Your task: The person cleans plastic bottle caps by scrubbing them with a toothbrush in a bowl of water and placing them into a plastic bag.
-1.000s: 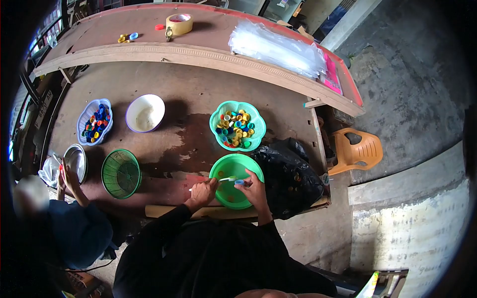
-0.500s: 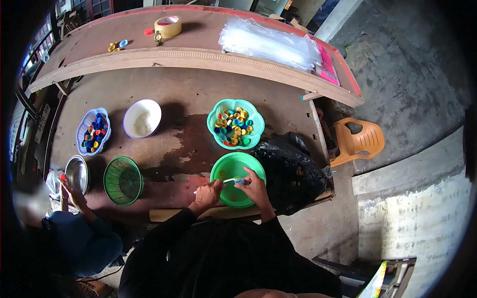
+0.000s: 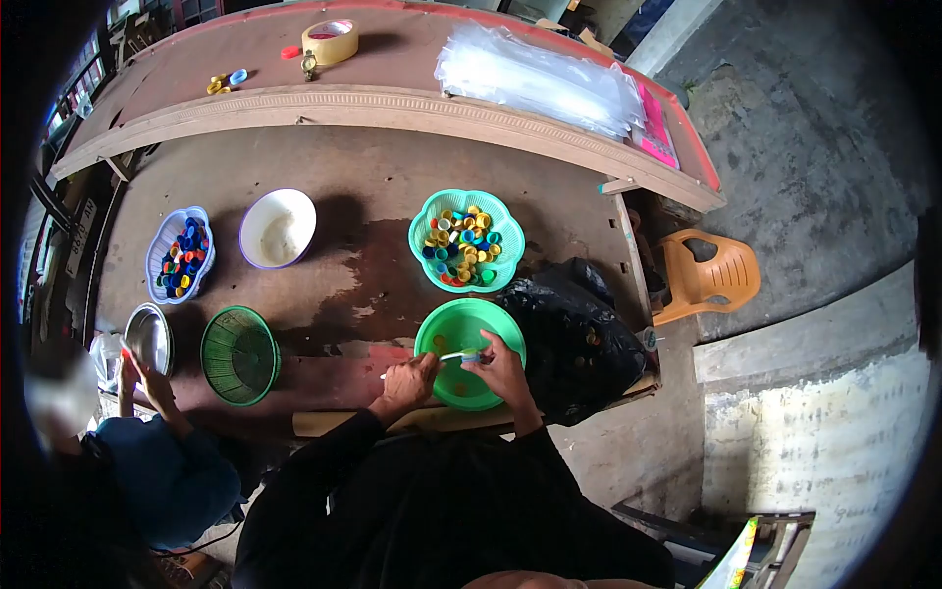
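My left hand [image 3: 410, 381] is closed round the handle of a slim white brush, which looks like a toothbrush [image 3: 450, 356]. Its head points right, over the green basin [image 3: 423, 337]. My right hand [image 3: 504, 370] pinches a small light-blue bottle cap [image 3: 471, 357] against the brush head; the fingers partly hide the cap. A few caps show dimly inside the basin below my hands. Just behind it stands a mint-green scalloped basket [image 3: 420, 218] with many yellow, blue, green and red caps. A black plastic bag [image 3: 559, 363] lies against the basin's right side.
At the left sit a purple-white basket [image 3: 157, 257] of caps, a white bowl [image 3: 253, 228], a green basket [image 3: 218, 358] and a metal bowl [image 3: 147, 334]. A co-worker's hands [image 3: 145, 381] hold something red. Tape [image 3: 331, 42] and plastic bags [image 3: 535, 79] lie on the raised shelf.
My hands stay over the basin, with the brush and cap only slightly shifted against each other. The whole view has tilted a little. The co-worker's hands have moved slightly.
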Available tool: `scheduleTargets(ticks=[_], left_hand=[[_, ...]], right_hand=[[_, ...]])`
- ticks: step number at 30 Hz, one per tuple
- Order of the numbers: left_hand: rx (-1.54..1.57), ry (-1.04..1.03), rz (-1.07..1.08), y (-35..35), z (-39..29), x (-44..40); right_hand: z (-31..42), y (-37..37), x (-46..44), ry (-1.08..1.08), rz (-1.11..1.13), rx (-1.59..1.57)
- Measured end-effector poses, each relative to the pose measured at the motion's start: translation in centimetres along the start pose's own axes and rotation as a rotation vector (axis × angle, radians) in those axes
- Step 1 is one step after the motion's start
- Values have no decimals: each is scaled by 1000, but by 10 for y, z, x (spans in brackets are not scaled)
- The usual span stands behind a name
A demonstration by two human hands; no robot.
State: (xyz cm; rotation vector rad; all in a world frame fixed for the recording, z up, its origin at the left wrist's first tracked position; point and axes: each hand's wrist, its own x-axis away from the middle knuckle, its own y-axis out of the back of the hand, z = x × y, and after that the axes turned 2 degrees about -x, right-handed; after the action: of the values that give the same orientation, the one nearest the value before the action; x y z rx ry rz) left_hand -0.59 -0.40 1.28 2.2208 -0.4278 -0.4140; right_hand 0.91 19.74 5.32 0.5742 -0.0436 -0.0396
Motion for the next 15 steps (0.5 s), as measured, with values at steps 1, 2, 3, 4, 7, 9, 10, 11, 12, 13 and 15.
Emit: scheduleTargets(ticks=[1,2,3,4,7,9,10,11,12,13,15], left_hand=[[1,2,1,-5,3,0],[-19,26,4,-11,7,-2],[-40,50,8,-15,11,-1],[-42,51,6,-17,17,1],[-55,118,53,-14,16,-1],[12,-14,-5,-4,3,-1],[11,-11,-7,-7,6,-1],[-17,29,2,-10,10,-2],[-46,68,11,-12,14,-2],[-48,68,8,-13,18,0],[-28,110,17,-8,15,-2]], right_hand=[[1,0,0,-11,1,-10],[3,-1,-3,-18,3,-21],[1,-2,-4,-16,6,-22],[-2,-3,-5,-3,-21,-65],[-3,0,-8,-3,-18,-35],[-4,0,-5,-24,19,34],[-4,-1,-5,-7,4,30],[-3,-2,-7,14,-12,26],[-5,-3,-8,19,-10,24],[-7,-4,-8,29,-38,-37],[-8,-3,-10,40,-68,-92]])
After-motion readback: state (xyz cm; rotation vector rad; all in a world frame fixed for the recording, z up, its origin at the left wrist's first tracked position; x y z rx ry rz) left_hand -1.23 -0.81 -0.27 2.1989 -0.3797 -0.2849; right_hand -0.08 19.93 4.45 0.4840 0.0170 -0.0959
